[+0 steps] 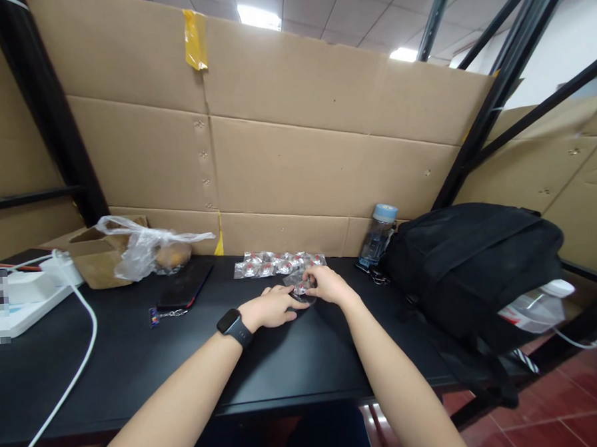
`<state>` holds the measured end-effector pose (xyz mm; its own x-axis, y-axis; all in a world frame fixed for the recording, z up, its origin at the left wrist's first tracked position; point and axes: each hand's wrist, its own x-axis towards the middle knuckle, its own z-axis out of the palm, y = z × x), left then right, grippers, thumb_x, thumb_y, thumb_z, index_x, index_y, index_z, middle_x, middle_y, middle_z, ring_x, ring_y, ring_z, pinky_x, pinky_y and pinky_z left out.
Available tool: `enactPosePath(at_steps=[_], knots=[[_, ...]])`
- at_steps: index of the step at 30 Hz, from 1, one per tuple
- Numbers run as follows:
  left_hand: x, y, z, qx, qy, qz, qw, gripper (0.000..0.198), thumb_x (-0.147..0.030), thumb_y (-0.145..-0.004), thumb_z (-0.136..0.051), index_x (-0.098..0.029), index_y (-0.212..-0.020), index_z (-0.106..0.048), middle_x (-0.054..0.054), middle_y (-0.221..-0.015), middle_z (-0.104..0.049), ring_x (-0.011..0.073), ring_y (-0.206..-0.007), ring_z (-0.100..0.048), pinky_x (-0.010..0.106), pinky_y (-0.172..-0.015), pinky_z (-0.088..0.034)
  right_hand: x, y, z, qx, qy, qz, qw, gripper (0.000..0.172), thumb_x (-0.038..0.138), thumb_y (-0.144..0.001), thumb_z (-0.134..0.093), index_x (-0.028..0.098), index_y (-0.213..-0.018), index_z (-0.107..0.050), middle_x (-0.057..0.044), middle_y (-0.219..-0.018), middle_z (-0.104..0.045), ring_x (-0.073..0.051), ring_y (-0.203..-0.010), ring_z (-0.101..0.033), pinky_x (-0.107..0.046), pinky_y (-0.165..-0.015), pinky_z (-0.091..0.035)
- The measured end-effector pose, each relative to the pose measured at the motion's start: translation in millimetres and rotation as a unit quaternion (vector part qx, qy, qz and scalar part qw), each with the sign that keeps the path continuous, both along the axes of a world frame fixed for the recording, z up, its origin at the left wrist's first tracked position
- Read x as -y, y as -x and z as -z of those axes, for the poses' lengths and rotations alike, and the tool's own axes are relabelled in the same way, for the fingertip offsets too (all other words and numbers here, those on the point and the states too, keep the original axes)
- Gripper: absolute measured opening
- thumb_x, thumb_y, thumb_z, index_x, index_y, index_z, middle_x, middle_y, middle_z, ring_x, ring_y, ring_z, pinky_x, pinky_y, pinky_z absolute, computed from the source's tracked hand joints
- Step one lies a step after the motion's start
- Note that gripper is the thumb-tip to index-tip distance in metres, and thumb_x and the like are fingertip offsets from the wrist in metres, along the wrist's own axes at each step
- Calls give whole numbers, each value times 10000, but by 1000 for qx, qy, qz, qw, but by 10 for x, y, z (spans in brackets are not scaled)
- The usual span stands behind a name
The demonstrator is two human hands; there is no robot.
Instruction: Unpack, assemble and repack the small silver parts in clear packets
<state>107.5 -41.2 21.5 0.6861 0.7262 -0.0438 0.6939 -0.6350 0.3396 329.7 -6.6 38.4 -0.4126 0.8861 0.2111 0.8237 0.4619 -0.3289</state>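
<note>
On the black table, my left hand [275, 307], with a dark watch [234, 327] on the wrist, lies with its fingers stretched out. Its fingertips touch the near edge of a small clear plastic packet [300, 288] that has red and white marks. My right hand [330, 285] has its thumb and fingers closed on the right side of that same packet. What is inside the packet is too small to tell. Just behind, several similar clear packets [265, 268] with red marks lie side by side in two rows near the cardboard wall.
A black backpack [470, 261] and a blue-lidded bottle [376, 236] stand on the right. To the left are a dark flat device [186, 286], a keychain [154, 317], a plastic bag [142, 248], a cardboard box [93, 261] and a white power strip [33, 311] with a cable. Cardboard [295, 163] walls the back.
</note>
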Motion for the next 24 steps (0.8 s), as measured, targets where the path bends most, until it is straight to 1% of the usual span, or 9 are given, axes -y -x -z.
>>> enactPosePath(at_steps=[4, 9, 12, 14, 15, 17, 19, 21, 24], knots=[[3, -8, 12, 11, 0, -5, 1000, 466, -334, -892, -613, -506, -1325, -605, 7, -1612, -374, 401, -1465, -323, 635, -1120, -293, 11, 89, 81, 2, -23, 32, 999, 379, 296, -718, -819, 285, -1067, -672, -35, -1070, -651, -207, -888, -615, -263, -657, -383], [-17, 2, 3, 16, -8, -13, 1000, 428, -275, -873, -604, -469, -1249, -670, -4, -1577, -431, 399, -1446, -360, 616, -1136, -280, -43, 148, 153, -30, -37, 67, 997, 298, 255, -790, -736, 273, -1078, -660, -60, -1134, -627, -226, -963, -614, -283, -709, -424], [-54, 66, -33, 78, -28, -5, 997, 451, -151, -856, -515, -378, -1210, -677, 21, -1437, -585, 321, -1332, -517, 504, -1114, -362, -112, 40, 114, -70, -1, -15, 997, 311, 333, -779, -769, 227, -1056, -677, -58, -1052, -638, -208, -910, -609, -289, -752, -457], [-90, 113, -48, 136, -46, 0, 990, 513, -101, -807, -510, -304, -1269, -601, 55, -1327, -649, 272, -1235, -591, 405, -1061, -424, -151, -74, 77, -112, 47, -91, 988, 254, 394, -888, -648, 203, -1051, -685, -41, -960, -648, -176, -818, -606, -284, -746, -473], [-110, 130, -48, 164, -58, -3, 985, 543, -95, -782, -531, -271, -1295, -559, 71, -1282, -663, 261, -1194, -612, 371, -1032, -444, -166, -128, 65, -133, 67, -105, 983, 252, 382, -942, -558, 197, -1059, -682, -32, -923, -648, -160, -765, -602, -280, -730, -478], [-149, 136, -30, 202, -94, -19, 975, 563, -110, -743, -602, -232, -1288, -529, 90, -1224, -669, 263, -1146, -626, 346, -991, -464, -180, -206, 60, -151, 92, -105, 979, 230, 312, -938, -539, 193, -1084, -672, -16, -900, -644, -136, -689, -587, -264, -690, -479], [-184, 112, 1, 214, -135, -29, 967, 497, -139, -729, -670, -230, -1208, -578, 83, -1178, -675, 271, -1121, -628, 353, -981, -464, -179, -230, 75, -144, 109, -96, 979, 292, 243, -809, -690, 194, -1095, -665, -9, -942, -644, -120, -658, -580, -243, -648, -473], [-214, 76, 30, 211, -157, -29, 964, 335, -173, -751, -699, -233, -1077, -646, 63, -1105, -699, 267, -1082, -639, 357, -975, -459, -169, -215, 87, -131, 118, -102, 979, 337, 199, -705, -773, 190, -1032, -688, -10, -957, -658, -121, -674, -588, -232, -641, -469], [-255, 58, 47, 216, -152, -39, 964, 78, -207, -841, -642, -223, -899, -691, 39, -955, -731, 232, -961, -673, 332, -935, -466, -155, -185, 67, -124, 99, -116, 981, 113, 228, -761, -731, 175, -860, -729, -13, -836, -690, -140, -708, -591, -248, -695, -465]])
